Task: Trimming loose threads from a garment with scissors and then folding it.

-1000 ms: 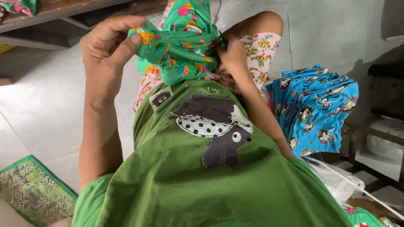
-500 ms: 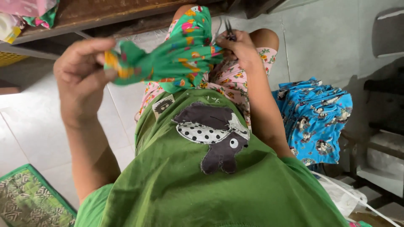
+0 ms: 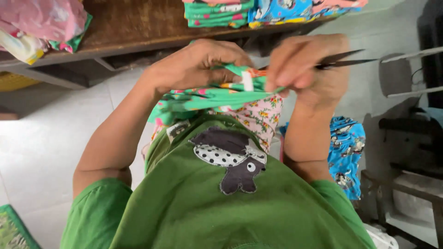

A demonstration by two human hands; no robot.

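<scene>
Green printed garment (image 3: 207, 99), earlier stretched wide, now bunches mid-frame. Left hand (image 3: 198, 64) pinches its white tag; right hand (image 3: 304, 69), clutching small scissors (image 3: 346, 59), closes in beside it.

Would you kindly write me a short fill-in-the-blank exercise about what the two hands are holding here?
1. Both hands grip a bunched printed garment whose main colour is ____.
2. The right hand also holds small black ____, blades pointing away to the right.
3. The left hand pinches the cloth beside a small white ____ sewn into it.
4. Folded clothes lie stacked on a wooden ____.

Missing words: green; scissors; label; shelf
</scene>
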